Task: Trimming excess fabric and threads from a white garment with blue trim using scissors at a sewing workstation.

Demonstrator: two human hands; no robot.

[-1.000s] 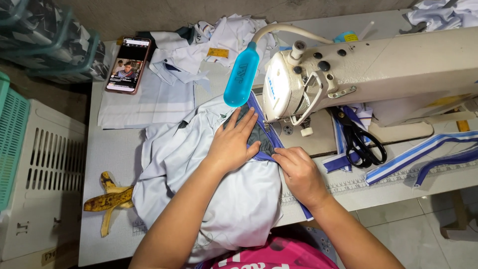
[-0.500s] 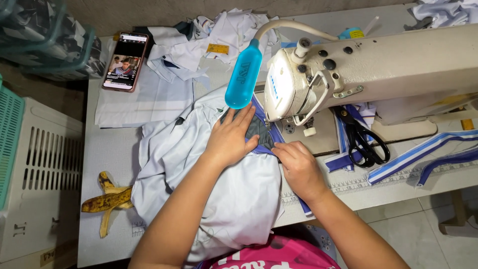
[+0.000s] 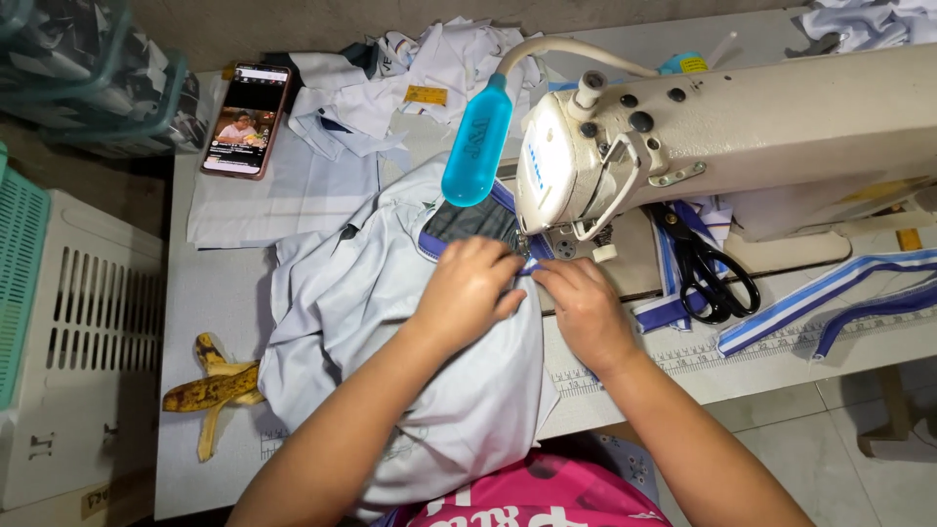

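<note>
The left hand (image 3: 468, 288) lies knuckles up on a pale blue-grey garment (image 3: 390, 332), fingers curled and pressing the cloth down near the needle; whether it pinches a fold I cannot tell. The right hand (image 3: 584, 307) sits just beside it, fingertips bent onto the same edge, where a dark blue trim (image 3: 434, 244) borders a darker grey panel (image 3: 473, 220). The garment is soft, thin woven cloth, creased in loose folds; it spreads over the table (image 3: 215, 293) from under the machine head and hangs over the front edge toward the person's lap.

Directly above the hands stands the cream sewing machine (image 3: 742, 127), smooth painted metal with black knobs and a bent wire guard. A glossy turquoise lamp (image 3: 476, 141), tube-shaped, hangs from a pale flexible neck over the cloth. To the right, black-handled scissors (image 3: 708, 268) lie on the machine bed, and striped blue-and-white ribbon (image 3: 820, 293) trails across the table's printed ruler edge.

Farther out, crumpled white cloth pieces (image 3: 390, 78) are heaped at the back, next to a phone (image 3: 246, 119) with a lit screen. A spotted brown banana peel (image 3: 217, 390) lies splayed at the table's left front. Left of the table stands a white slotted plastic crate (image 3: 78, 342).
</note>
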